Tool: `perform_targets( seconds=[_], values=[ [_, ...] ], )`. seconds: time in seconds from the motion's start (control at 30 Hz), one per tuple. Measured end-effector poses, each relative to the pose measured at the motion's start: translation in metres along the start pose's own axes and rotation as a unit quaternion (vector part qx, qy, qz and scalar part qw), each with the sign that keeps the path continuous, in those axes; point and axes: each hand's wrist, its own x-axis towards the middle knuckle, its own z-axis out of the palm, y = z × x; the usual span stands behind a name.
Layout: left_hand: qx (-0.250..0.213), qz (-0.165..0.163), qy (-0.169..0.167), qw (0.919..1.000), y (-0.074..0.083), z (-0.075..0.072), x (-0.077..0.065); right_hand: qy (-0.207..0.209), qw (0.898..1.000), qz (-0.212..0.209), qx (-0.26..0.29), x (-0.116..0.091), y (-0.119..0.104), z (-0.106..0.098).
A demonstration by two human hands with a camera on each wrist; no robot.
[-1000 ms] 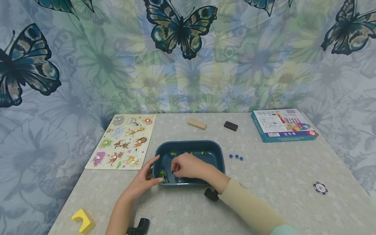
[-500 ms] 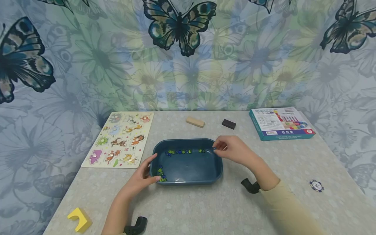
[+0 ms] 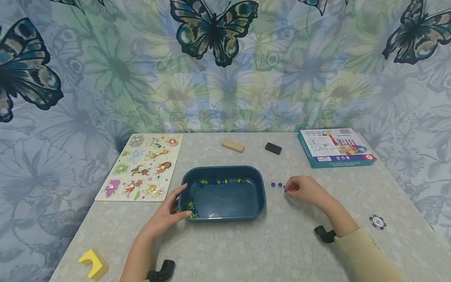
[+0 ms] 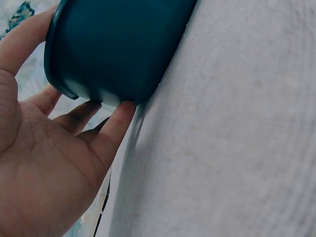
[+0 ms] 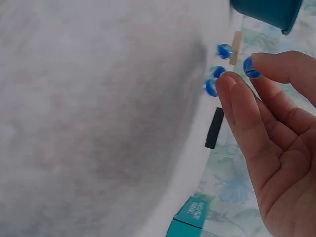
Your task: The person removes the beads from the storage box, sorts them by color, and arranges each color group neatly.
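Note:
A dark blue plastic tray [image 3: 225, 218] stands on the table. Along its far side and in its near left corner lie several green and blue glass marbles [image 3: 192, 209]. My left hand [image 3: 168, 213] holds the tray's left end; in the left wrist view its fingers [image 4: 116, 131] touch the outer wall below the rim. To the right of the tray, my right hand [image 3: 306, 190] is low over the table. Between thumb and finger it pinches a blue marble [image 5: 252, 67], clearest in the right wrist view. Three blue marbles [image 5: 224, 51] lie on the table beside it.
An animal puzzle board [image 3: 141, 168] lies left of the tray. Behind are a tan block [image 3: 232, 146], a black block [image 3: 273, 148] and a teal game box [image 3: 336, 148]. A poker chip [image 3: 377, 222] lies at right, a yellow arch block [image 3: 94, 264] at front left.
My right hand has come out of the tray and moved right, carrying a blue marble to the row on the table. My left hand stays at the tray's left end.

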Motion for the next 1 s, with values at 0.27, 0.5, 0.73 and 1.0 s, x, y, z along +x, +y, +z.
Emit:
perform_targets(
  seconds=[0.27, 0.5, 0.73, 1.0],
  values=[
    [-0.002, 0.004, 0.000, 1.0000, -0.0002, -0.0004, -0.0006, -0.001, 1.000, 0.003, -0.004, 0.0025, 0.0029, 0.0053],
    [-0.010, 0.017, -0.006, 0.9998, -0.0003, -0.0005, -0.0009, 0.005, 1.000, 0.007, -0.001, 0.0038, 0.0037, 0.0060],
    [-0.005, 0.016, -0.004, 0.9999, -0.0010, -0.0007, -0.0009, 0.005, 1.000, 0.021, -0.005, 0.0066, 0.0047, 0.0038],
    [-0.005, 0.016, -0.003, 0.9998, -0.0018, -0.0007, -0.0003, 0.003, 1.000, 0.028, -0.004, 0.0098, 0.0078, 0.0025]
  ],
)
